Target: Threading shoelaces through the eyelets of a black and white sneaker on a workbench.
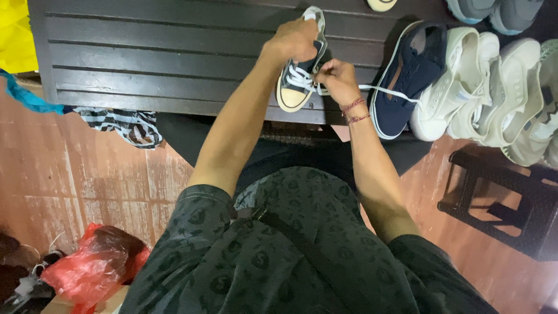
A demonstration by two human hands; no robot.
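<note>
A small navy sneaker with a cream toe cap and white laces rests on a dark slatted table. My left hand grips the shoe's heel and upper from above. My right hand, with red thread bands at the wrist, pinches the white lace beside the eyelets; the lace trails off to the right.
A larger navy sneaker lies to the right, then several white sneakers. A black plastic stool stands at lower right. A striped cloth hangs off the table edge. A red plastic bag lies on the reddish floor at lower left.
</note>
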